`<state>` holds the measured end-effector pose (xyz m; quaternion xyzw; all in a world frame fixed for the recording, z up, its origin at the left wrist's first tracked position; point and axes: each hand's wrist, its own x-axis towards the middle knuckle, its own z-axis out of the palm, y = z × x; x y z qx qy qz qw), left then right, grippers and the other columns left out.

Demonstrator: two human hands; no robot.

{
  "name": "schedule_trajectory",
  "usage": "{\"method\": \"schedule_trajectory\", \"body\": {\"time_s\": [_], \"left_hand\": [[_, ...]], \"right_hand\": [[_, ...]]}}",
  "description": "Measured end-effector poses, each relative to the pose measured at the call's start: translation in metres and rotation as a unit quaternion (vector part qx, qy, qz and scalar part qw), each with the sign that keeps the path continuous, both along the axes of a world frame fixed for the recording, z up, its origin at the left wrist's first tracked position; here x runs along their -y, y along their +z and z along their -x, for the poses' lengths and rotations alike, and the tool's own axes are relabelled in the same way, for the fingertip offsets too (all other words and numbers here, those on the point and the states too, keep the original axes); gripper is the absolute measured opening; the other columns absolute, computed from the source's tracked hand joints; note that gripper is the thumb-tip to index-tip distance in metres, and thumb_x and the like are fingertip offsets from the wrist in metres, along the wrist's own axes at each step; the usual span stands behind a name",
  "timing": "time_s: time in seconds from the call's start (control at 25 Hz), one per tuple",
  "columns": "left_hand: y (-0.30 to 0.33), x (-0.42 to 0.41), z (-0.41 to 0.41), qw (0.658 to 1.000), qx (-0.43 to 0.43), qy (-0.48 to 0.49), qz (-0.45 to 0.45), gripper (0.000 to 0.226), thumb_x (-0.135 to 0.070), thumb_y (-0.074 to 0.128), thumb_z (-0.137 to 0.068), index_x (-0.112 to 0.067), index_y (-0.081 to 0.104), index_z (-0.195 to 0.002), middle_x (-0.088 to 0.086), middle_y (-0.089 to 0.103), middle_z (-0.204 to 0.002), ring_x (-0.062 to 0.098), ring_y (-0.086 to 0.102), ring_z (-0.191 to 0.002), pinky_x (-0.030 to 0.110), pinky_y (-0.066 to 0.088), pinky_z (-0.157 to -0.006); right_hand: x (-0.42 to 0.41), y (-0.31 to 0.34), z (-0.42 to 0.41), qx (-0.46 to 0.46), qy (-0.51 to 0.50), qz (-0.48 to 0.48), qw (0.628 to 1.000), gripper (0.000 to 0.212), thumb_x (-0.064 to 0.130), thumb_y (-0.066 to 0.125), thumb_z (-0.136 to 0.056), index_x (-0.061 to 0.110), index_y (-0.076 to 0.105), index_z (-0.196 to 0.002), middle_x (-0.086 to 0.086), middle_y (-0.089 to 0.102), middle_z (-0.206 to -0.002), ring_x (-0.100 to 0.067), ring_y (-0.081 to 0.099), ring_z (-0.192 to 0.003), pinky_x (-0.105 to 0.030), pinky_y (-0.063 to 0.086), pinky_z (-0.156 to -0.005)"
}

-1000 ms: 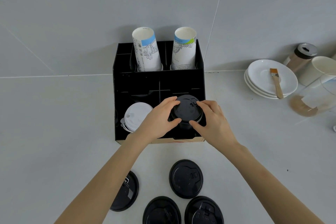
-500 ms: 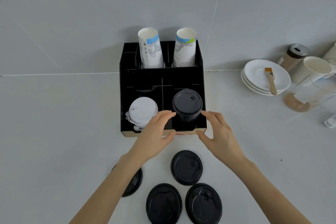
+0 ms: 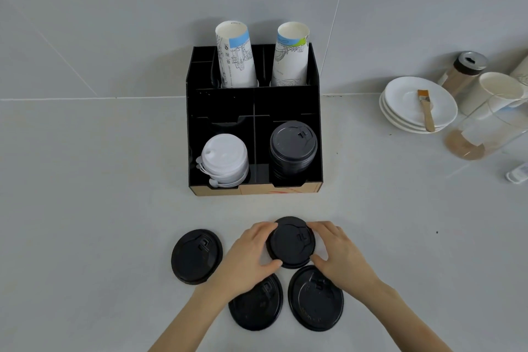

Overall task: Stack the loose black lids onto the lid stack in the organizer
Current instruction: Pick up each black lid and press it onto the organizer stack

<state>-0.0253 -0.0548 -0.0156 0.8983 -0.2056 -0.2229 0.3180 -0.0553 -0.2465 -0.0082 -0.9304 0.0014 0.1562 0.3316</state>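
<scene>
Both hands have come back from the organizer (image 3: 314, 88) down to the counter (image 3: 85, 208), and now they're around the middle loose lid (image 3: 291, 241). Left hand (image 3: 248, 258) has fingers curled over its left edge with the thumb on the near rim, right hand (image 3: 341, 256) does the same on the right edge, so the lid is pinched between the two.

Count-wise: four loose black lids in front of the organizer, namely the gripped one, one to the left (image 3: 196, 256), and two nearer, side by side (image 3: 257, 307) (image 3: 315, 297). The black lid stack (image 3: 293, 148) sits in the front right compartment, a white lid stack (image 3: 224, 160) in the front left, and two printed paper cup stacks (image 3: 235, 57) (image 3: 291, 56) at the back.

Off to the right: three stacked white saucers (image 3: 411, 106) with one brush (image 3: 426, 111) lying on top.

Any print on the cups is too small to read.
</scene>
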Motion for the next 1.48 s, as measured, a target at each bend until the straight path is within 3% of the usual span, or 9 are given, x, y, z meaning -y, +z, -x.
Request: {"method": "schedule_trajectory", "body": {"time_s": [0.32, 0.44, 0.64, 0.92, 1.08, 1.24, 1.4, 1.48], "left_hand": [[-0.006, 0.006, 0.009, 0.999, 0.04, 0.019, -0.023, 0.057, -0.028, 0.05, -0.086, -0.024, 0.023, -0.135, -0.006, 0.023, -0.147, 0.012, 0.024, -0.13, 0.025, 0.022, -0.108], [-0.003, 0.005, 0.01, 0.998, 0.045, 0.033, -0.014, 0.056, -0.029, 0.051, -0.086, -0.024, 0.024, -0.135, -0.006, 0.025, -0.146, 0.011, 0.025, -0.13, 0.022, 0.022, -0.106], [0.017, -0.004, 0.001, 0.995, 0.087, 0.044, 0.032, 0.054, -0.034, 0.053, -0.084, -0.026, 0.029, -0.132, -0.009, 0.031, -0.141, 0.006, 0.028, -0.124, 0.016, 0.021, -0.101], [0.058, 0.003, -0.03, 0.98, 0.166, 0.064, 0.091, 0.052, -0.032, 0.058, -0.082, -0.021, 0.038, -0.128, -0.004, 0.039, -0.136, 0.002, 0.032, -0.12, 0.008, 0.017, -0.097], [0.072, 0.013, -0.053, 0.974, 0.2, 0.062, 0.082, 0.052, -0.029, 0.059, -0.082, -0.017, 0.039, -0.128, 0.002, 0.042, -0.135, 0.012, 0.035, -0.122, 0.006, 0.014, -0.094], [0.077, 0.023, -0.075, 0.974, 0.201, 0.072, 0.074, 0.052, -0.028, 0.059, -0.081, -0.016, 0.039, -0.128, 0.002, 0.041, -0.137, 0.015, 0.036, -0.123, 0.008, 0.016, -0.093], [0.077, 0.029, -0.094, 0.975, 0.194, 0.087, 0.067, 0.051, -0.027, 0.059, -0.082, -0.016, 0.04, -0.128, 0.002, 0.041, -0.138, 0.017, 0.035, -0.125, 0.012, 0.018, -0.095], [0.074, 0.032, -0.102, 0.976, 0.189, 0.092, 0.062, 0.05, -0.027, 0.058, -0.082, -0.016, 0.04, -0.128, 0.001, 0.041, -0.139, 0.018, 0.034, -0.126, 0.012, 0.017, -0.094]], "right_hand": [[-0.004, 0.0, 0.002, 0.011, -0.006, -0.016, 1.0, 0.054, 0.016, 0.058, -0.08, 0.021, 0.036, -0.129, 0.002, 0.044, -0.131, -0.017, 0.045, -0.117, -0.028, 0.039, -0.099], [-0.006, 0.004, 0.002, 0.02, -0.002, -0.039, 0.999, 0.055, 0.016, 0.059, -0.08, 0.02, 0.035, -0.129, 0.002, 0.043, -0.132, -0.014, 0.046, -0.118, -0.019, 0.035, -0.097], [-0.006, 0.025, -0.001, 0.056, -0.008, -0.079, 0.995, 0.057, 0.019, 0.063, -0.079, 0.024, 0.035, -0.129, 0.012, 0.04, -0.124, 0.0, 0.041, -0.108, 0.008, 0.023, -0.085], [-0.001, 0.068, -0.027, 0.137, -0.031, -0.098, 0.985, 0.057, 0.018, 0.063, -0.081, 0.023, 0.036, -0.131, 0.017, 0.038, -0.124, 0.001, 0.038, -0.107, 0.013, 0.019, -0.082], [0.003, 0.079, -0.049, 0.166, -0.039, -0.092, 0.981, 0.058, 0.015, 0.063, -0.08, 0.018, 0.036, -0.131, 0.007, 0.043, -0.131, -0.007, 0.041, -0.108, 0.011, 0.021, -0.082], [0.008, 0.08, -0.071, 0.179, -0.051, -0.085, 0.979, 0.06, 0.016, 0.064, -0.08, 0.017, 0.034, -0.132, -0.002, 0.043, -0.138, -0.017, 0.046, -0.117, -0.005, 0.025, -0.091], [0.013, 0.075, -0.092, 0.168, -0.055, -0.094, 0.98, 0.06, 0.02, 0.063, -0.08, 0.02, 0.033, -0.132, 0.0, 0.043, -0.138, -0.011, 0.044, -0.113, -0.005, 0.026, -0.089], [0.016, 0.072, -0.101, 0.156, -0.053, -0.096, 0.982, 0.06, 0.023, 0.063, -0.081, 0.021, 0.033, -0.132, 0.001, 0.042, -0.138, -0.011, 0.043, -0.118, -0.012, 0.03, -0.095]]}}
